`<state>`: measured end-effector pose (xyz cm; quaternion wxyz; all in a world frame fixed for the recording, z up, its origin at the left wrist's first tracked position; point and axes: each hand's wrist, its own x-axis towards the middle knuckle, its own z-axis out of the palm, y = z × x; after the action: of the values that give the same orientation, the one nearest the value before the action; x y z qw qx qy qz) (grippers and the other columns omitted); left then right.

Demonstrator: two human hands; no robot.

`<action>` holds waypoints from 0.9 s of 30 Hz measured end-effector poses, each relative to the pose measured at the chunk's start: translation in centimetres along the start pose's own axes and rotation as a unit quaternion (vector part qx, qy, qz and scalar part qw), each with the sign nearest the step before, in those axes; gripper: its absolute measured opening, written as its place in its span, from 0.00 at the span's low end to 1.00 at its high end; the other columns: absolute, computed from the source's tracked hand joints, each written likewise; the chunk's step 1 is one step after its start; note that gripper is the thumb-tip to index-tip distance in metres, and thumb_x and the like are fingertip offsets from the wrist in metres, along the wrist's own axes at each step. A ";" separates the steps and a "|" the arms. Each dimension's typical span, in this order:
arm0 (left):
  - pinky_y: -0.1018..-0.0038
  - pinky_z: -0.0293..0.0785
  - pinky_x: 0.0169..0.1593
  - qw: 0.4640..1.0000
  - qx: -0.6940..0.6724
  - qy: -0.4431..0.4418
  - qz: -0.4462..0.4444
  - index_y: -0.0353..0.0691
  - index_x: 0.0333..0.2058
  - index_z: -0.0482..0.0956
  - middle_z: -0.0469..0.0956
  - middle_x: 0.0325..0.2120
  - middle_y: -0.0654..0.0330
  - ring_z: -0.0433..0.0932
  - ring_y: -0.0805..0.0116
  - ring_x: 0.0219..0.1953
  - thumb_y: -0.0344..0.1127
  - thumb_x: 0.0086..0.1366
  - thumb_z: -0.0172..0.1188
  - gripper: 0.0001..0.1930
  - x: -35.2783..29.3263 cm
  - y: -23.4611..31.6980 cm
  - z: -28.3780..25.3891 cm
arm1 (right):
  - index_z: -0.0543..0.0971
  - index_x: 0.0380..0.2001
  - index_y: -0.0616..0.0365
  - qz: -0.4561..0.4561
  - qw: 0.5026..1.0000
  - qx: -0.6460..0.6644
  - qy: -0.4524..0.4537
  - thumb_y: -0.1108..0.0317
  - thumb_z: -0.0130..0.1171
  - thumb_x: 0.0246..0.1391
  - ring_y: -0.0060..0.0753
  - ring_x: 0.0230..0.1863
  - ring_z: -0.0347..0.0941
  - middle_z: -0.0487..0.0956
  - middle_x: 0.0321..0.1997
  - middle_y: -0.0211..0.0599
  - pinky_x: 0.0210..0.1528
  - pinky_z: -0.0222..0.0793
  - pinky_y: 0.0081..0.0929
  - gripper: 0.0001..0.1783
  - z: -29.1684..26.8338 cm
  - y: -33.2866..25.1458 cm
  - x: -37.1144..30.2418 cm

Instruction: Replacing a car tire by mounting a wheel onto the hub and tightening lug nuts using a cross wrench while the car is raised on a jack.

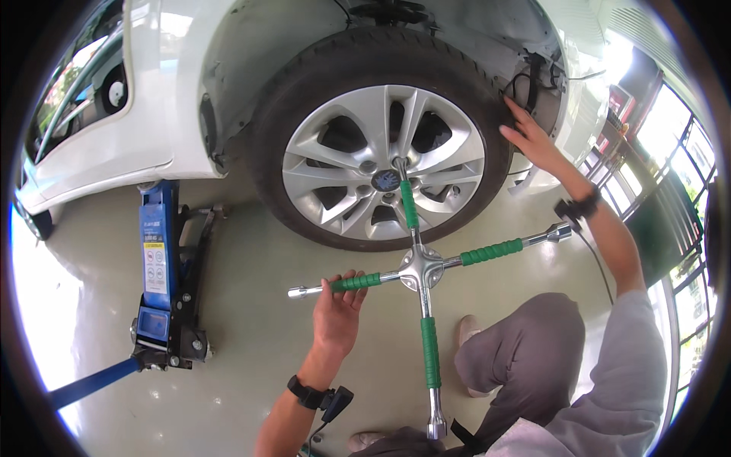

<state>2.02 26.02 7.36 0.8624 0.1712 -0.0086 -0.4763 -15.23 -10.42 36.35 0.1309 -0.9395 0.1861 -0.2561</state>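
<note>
A four-way lug wrench of bright metal with green grips stands out from the wheel. Its far arm ends at a lug hole beside the blue centre cap of the silver alloy rim. My left hand has its fingers closed round the wrench's left arm, at the outer end of the green grip. Up on the right, my right hand is open, with fingers apart at the edge of the black tyre. Whether the fingertips press on the rubber I cannot tell.
Left of the wheel, a blue floor jack stands under the white car body, its blue handle running to the lower left. My bent knee is close to the wrench's right and lower arms. Dark shelving stands at the far right.
</note>
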 end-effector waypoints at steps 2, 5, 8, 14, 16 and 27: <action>0.53 0.62 0.71 1.000 0.008 0.007 0.009 0.44 0.51 0.70 0.74 0.53 0.53 0.68 0.50 0.64 0.51 0.77 0.47 0.18 0.3 -0.6 0.0 | 0.71 0.64 0.60 0.038 0.984 0.068 -0.158 0.51 0.59 0.65 0.37 0.66 0.69 0.72 0.66 0.45 0.64 0.65 0.30 0.31 -2.0 -3.9 -5.5; 0.53 0.62 0.70 0.999 -0.014 0.003 0.040 0.48 0.47 0.72 0.77 0.50 0.54 0.70 0.48 0.63 0.51 0.78 0.46 0.15 0.5 -0.6 0.9 | 0.86 0.42 0.57 0.035 0.918 -0.063 -0.391 0.53 0.57 0.66 0.30 0.38 0.83 0.86 0.34 0.41 0.40 0.74 0.27 0.19 -2.9 -5.1 -12.9; 0.50 0.66 0.64 0.979 0.068 -0.120 0.148 0.48 0.49 0.68 0.77 0.45 0.54 0.73 0.48 0.56 0.48 0.79 0.44 0.13 1.0 1.6 3.2 | 0.84 0.30 0.57 0.153 0.885 0.023 -0.438 0.53 0.56 0.67 0.32 0.21 0.74 0.78 0.19 0.37 0.27 0.68 0.30 0.20 2.0 0.1 -17.1; 0.53 0.73 0.55 0.851 0.380 -0.271 0.240 0.42 0.52 0.62 0.76 0.41 0.52 0.78 0.52 0.45 0.47 0.79 0.45 0.15 1.3 5.2 11.3 | 0.79 0.40 0.59 0.057 0.885 0.304 -0.349 0.50 0.50 0.69 0.32 0.27 0.73 0.78 0.26 0.36 0.34 0.71 0.30 0.22 21.1 4.0 -22.5; 0.58 0.79 0.44 0.820 0.420 -0.319 0.224 0.42 0.54 0.63 0.76 0.36 0.53 0.80 0.59 0.39 0.50 0.78 0.45 0.18 2.0 3.5 14.9 | 0.80 0.49 0.58 0.070 0.881 0.305 -0.354 0.53 0.50 0.69 0.35 0.38 0.77 0.81 0.36 0.39 0.44 0.74 0.30 0.20 27.9 1.1 -21.9; 0.52 0.75 0.45 0.491 0.678 -0.360 0.411 0.37 0.57 0.69 0.80 0.39 0.53 0.80 0.47 0.40 0.33 0.64 0.63 0.24 0.9 -3.6 17.3 | 0.77 0.51 0.58 -0.129 0.935 0.274 -0.183 0.56 0.52 0.68 0.39 0.49 0.78 0.82 0.42 0.41 0.46 0.76 0.31 0.19 24.5 2.6 -19.0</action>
<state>-3.56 18.56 22.46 0.5001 0.4941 -0.7082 0.0647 -18.11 -1.11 6.82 0.3810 -0.9137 -0.0409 -0.1352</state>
